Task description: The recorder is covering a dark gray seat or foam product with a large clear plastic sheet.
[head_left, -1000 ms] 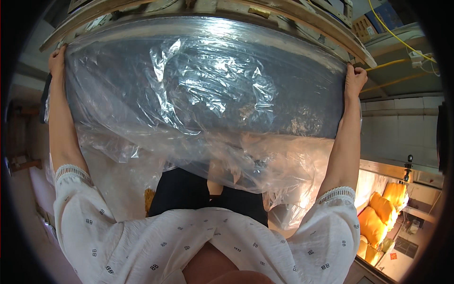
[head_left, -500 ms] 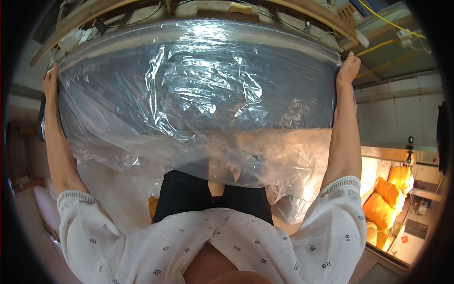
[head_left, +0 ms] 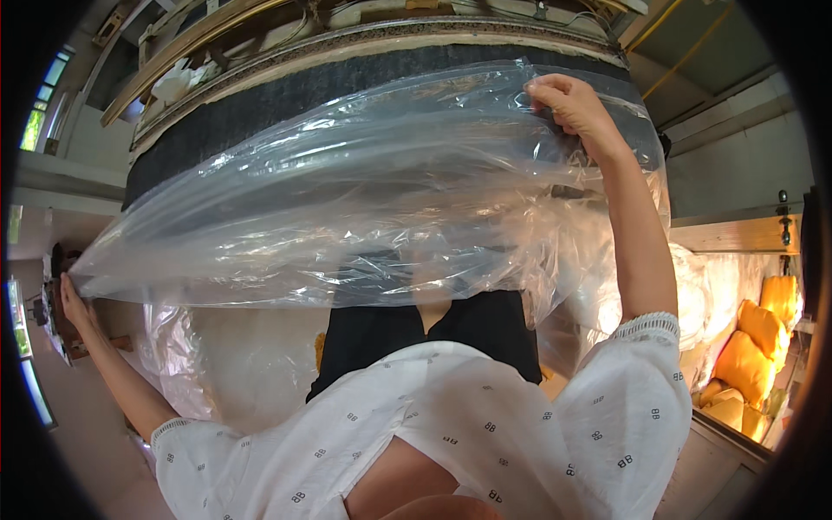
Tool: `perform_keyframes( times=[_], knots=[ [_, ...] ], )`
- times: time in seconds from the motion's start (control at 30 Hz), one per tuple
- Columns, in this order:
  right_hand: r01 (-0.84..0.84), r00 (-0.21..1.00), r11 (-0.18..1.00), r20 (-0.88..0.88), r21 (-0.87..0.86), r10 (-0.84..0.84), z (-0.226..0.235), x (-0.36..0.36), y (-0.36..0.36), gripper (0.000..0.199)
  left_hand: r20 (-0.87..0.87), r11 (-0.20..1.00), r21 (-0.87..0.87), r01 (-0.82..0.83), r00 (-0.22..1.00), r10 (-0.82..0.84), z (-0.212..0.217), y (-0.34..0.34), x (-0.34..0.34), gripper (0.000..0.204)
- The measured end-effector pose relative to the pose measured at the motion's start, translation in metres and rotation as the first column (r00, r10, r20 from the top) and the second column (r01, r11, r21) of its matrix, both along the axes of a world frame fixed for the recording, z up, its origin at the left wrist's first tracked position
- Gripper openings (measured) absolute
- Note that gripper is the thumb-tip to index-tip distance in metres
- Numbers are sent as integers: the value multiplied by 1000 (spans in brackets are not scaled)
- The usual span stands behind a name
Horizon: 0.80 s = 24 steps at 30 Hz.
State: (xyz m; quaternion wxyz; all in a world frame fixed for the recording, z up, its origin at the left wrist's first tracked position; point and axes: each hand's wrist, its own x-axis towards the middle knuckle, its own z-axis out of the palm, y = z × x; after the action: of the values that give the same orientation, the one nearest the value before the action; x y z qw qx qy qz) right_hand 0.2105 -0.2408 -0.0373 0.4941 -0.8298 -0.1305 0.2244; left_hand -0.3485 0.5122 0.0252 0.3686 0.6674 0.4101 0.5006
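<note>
A large sheet of clear plastic film (head_left: 373,173) stretches across in front of me, creased and glossy, over the near part of a dark-topped table (head_left: 182,152). My left hand (head_left: 74,299) is out at the far left, past the table's side, closed on a gathered corner of the film. Up near the table's far right, my right hand (head_left: 568,104) pinches the film's upper edge between thumb and fingers. Between the hands the film's far edge runs slantwise, and its near part hangs loosely over my lap.
Wooden rails (head_left: 186,65) and cables run along the table's back, with a crumpled white piece (head_left: 178,82) at the left. More clear film (head_left: 178,355) hangs low on the left. Stuffed orange bags (head_left: 750,351) lie in bright light at the right.
My left hand has swung outward and down with the film's corner; my right hand has moved inward along the far edge. The film has slid toward me, baring the table's dark far strip.
</note>
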Motion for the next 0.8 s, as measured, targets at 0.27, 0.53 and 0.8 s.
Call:
perform_keyframes(
  times=[0.27,0.53,0.8],
  knots=[
    [-166,977,969,166,183,136,-23,-9,-11,28,-934,907,337,251,206,290,-21,-73,28,31],
    [-207,978,925,100,320,184,-10,-34,-28,41,-681,473,130,871,426,-595,-27,-375,372,27],
    [-179,983,891,45,417,176,-11,-41,-31,45,-530,31,56,998,56,-846,-58,-563,512,33]
  ],
)
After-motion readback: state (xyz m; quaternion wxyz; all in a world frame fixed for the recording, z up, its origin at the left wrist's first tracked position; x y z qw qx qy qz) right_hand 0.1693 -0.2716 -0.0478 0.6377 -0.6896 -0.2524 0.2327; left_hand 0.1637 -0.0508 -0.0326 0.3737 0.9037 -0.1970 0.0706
